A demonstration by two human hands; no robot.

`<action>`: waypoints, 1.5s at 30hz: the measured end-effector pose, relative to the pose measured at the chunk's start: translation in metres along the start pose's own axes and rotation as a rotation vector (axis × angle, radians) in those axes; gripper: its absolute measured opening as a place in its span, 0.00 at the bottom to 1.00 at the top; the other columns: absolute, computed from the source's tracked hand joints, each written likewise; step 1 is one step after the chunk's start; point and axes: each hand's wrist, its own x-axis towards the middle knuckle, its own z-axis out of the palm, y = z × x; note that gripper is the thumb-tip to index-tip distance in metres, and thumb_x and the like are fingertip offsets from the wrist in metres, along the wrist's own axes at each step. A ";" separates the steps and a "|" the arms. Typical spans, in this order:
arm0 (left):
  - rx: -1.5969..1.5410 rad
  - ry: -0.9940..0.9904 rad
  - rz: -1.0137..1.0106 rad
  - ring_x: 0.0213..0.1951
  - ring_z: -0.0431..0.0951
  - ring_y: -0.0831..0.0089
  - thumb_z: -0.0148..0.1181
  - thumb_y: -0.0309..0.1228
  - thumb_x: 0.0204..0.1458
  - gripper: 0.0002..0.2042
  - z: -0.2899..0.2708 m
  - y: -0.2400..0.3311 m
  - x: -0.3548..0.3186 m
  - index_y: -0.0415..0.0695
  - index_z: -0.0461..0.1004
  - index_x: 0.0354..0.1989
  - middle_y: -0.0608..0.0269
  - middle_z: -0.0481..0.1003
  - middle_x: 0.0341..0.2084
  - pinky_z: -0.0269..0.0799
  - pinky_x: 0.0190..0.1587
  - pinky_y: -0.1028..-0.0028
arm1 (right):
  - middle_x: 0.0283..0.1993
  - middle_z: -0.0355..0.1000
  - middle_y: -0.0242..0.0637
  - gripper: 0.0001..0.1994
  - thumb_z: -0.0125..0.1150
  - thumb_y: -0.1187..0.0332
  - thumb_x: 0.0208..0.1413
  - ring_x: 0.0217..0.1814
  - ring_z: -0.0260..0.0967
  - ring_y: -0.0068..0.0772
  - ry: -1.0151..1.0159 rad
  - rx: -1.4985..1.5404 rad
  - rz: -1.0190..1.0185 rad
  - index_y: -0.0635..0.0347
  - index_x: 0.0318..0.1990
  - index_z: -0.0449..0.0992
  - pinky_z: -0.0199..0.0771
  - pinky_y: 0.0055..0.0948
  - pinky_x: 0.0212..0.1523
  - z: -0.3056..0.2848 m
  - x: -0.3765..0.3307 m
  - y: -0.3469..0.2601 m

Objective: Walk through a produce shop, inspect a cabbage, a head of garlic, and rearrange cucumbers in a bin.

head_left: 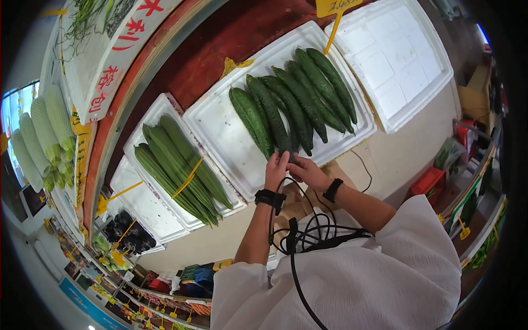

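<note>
A row of dark green, bumpy cucumbers lies side by side in a white foam tray. At the near edge of this tray, my left hand is closed, thumb and fingers on the near tip of a cucumber. Right beside it, my right hand has its fingers drawn together at the same cluster of cucumber ends. The fingertips partly cover the ends, so the exact grip of the right hand is hard to see. Both wrists wear black bands.
Ridged loofahs fill a narrower foam tray on the left. A white foam lid sits at the right. Yellow price tags on sticks poke up between trays. A loose black cable hangs before my body. Netted pale gourds stand far left.
</note>
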 end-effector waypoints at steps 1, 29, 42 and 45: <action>-0.232 -0.076 -0.075 0.35 0.78 0.74 0.52 0.34 0.59 0.14 0.002 0.001 0.001 0.35 0.69 0.45 0.59 0.76 0.33 0.74 0.38 0.77 | 0.23 0.65 0.26 0.11 0.52 0.61 0.62 0.24 0.62 0.15 -0.019 -0.025 0.022 0.62 0.38 0.70 0.61 0.17 0.24 -0.006 0.002 0.003; 0.467 0.170 0.100 0.26 0.79 0.64 0.59 0.39 0.51 0.13 0.038 -0.026 0.029 0.41 0.71 0.35 0.57 0.77 0.22 0.73 0.32 0.68 | 0.42 0.71 0.51 0.23 0.66 0.64 0.46 0.42 0.69 0.53 0.671 -0.861 -0.290 0.67 0.46 0.66 0.69 0.40 0.42 -0.081 0.022 -0.031; -0.089 -0.045 0.265 0.36 0.73 0.81 0.57 0.34 0.57 0.20 0.062 0.026 0.028 0.33 0.65 0.52 0.63 0.75 0.36 0.69 0.37 0.80 | 0.37 0.69 0.27 0.22 0.62 0.59 0.55 0.35 0.64 0.16 0.088 -0.084 -0.156 0.66 0.52 0.68 0.66 0.19 0.37 -0.063 -0.014 -0.027; 0.074 0.040 0.123 0.36 0.73 0.80 0.59 0.34 0.55 0.19 0.054 0.024 0.028 0.34 0.67 0.50 0.62 0.74 0.39 0.69 0.37 0.81 | 0.37 0.70 0.31 0.25 0.64 0.58 0.54 0.38 0.65 0.18 0.093 -0.290 -0.116 0.66 0.53 0.67 0.67 0.22 0.38 -0.065 -0.014 -0.027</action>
